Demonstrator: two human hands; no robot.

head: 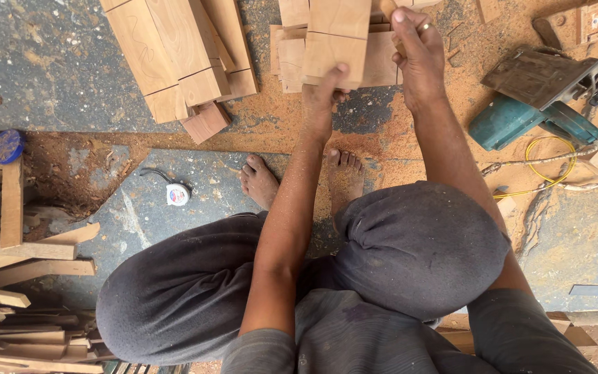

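The left hand [321, 97] has its grip closed on the near end of a wooden block [333, 41], thumb on top and fingers curled beneath, steadying it where it lies on the sawdust-covered floor [70, 62]. The right hand [417, 59] is wrapped around a wooden-handled tool [389, 10] just beside the block's right edge; its working end is out of view. The step looks like marking or working the block, so the next move calls for a firm hold. A stack of timber [181, 55] lies to the left, a power saw [541, 97] to the right.
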